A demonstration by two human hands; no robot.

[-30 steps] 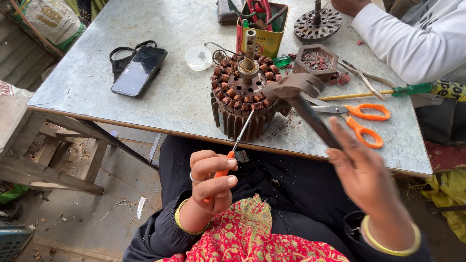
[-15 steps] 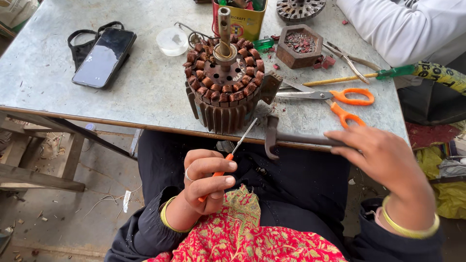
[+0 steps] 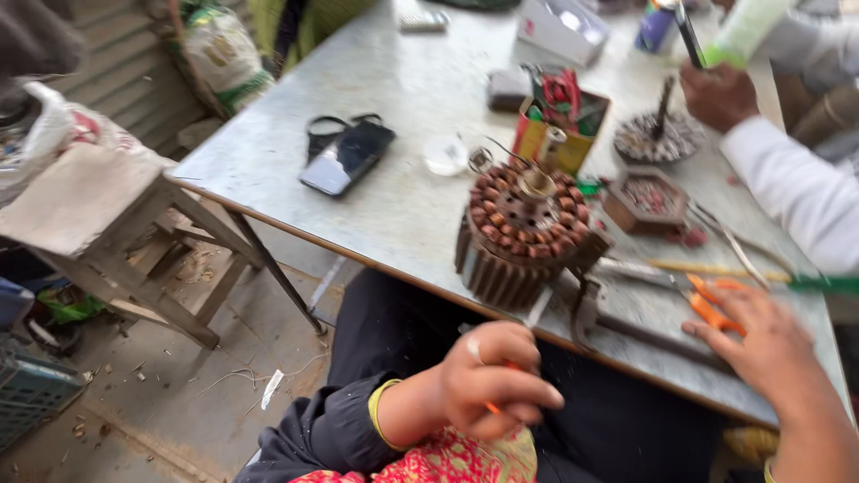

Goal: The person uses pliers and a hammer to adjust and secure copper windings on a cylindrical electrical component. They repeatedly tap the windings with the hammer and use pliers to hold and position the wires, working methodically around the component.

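Observation:
A round motor stator (image 3: 523, 234) with copper windings stands at the near edge of the grey table (image 3: 403, 206). My left hand (image 3: 492, 377) is below the table edge, in front of the stator, closed on an orange-handled screwdriver (image 3: 535, 315) whose blade points up at the stator's base. My right hand (image 3: 762, 347) lies spread over the table to the right, fingers apart, beside orange-handled scissors (image 3: 716, 306) and touching the handle end of grey pliers (image 3: 616, 324) that lie flat on the table.
A black phone (image 3: 344, 159), a clear lid (image 3: 445, 155), a yellow box of tools (image 3: 564, 125) and a small brown tray (image 3: 646, 201) sit behind the stator. Another person's hand (image 3: 716, 94) in a white sleeve works on a second stator (image 3: 658, 136). A wooden stool (image 3: 116, 224) stands left.
My right hand has laid the pliers on the table and shifted right by the scissors. My left hand keeps the screwdriver. The view has swung left and upward.

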